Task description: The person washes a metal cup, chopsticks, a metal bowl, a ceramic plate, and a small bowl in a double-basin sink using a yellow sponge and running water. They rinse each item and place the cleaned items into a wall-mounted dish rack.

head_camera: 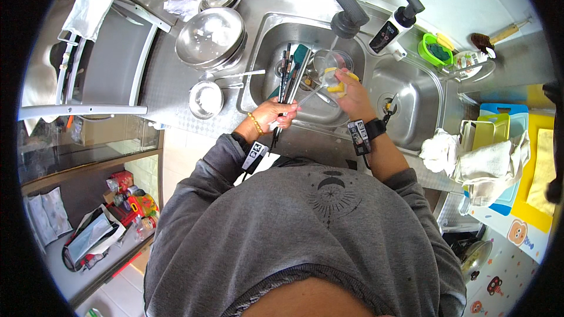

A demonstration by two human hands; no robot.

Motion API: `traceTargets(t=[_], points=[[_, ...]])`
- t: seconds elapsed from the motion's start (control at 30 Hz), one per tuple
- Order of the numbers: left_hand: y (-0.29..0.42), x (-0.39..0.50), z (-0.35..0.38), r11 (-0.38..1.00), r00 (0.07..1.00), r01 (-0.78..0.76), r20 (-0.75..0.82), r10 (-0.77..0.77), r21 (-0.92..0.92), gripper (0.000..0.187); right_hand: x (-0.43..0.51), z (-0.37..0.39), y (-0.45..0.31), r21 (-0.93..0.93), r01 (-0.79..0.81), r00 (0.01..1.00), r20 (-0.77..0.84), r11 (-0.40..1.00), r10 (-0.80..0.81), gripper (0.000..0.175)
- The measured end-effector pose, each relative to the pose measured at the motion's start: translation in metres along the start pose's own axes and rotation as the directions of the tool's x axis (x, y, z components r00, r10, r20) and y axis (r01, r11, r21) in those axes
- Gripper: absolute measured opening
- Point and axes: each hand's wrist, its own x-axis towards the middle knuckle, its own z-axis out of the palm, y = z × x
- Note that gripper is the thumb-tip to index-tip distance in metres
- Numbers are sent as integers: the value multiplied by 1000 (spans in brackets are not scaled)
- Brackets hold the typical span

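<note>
My left hand [278, 116] grips a bundle of dark patterned chopsticks [283, 80] together with metal utensils, over the near edge of the left sink basin [260, 48]. My right hand [354, 97] is closed around a yellow sponge [335, 89], pressed to the end of one metal utensil whose handle runs to my left hand. Water falls from the black faucet [346, 24] just above the sponge. Beneath the hands lie a glass or metal bowl [343, 58], a dark green item [301, 53] and some cutlery [326, 98] in the basin.
Stacked metal bowls [210, 37], a small bowl [206, 100] and spoons [240, 74] stand left of the basin. To the right are a second basin [407, 92], a green sponge holder [434, 50], a brush [493, 38], a bottle [470, 59], cloths [489, 167] and cutting boards [520, 119].
</note>
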Motion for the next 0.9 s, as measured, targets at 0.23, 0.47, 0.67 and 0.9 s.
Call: traceTargets(t=[0.23,0.47,0.67,0.9], points=[[-14,19,3,993,997,-72,-32,69,-99,11,-7,6,35,-521,151,985,151,840,-83,25],[-34,34,15,985,940,-174,-296,171,17,16,-10,12,43,-433,101,993,-4,895,-114,25],[-26,48,7,965,863,-200,-436,254,166,16,0,3,-1,-645,28,1000,9,764,-28,25],[-6,72,4,962,970,-159,-217,110,-223,13,-23,8,7,-844,18,949,183,536,257,27]])
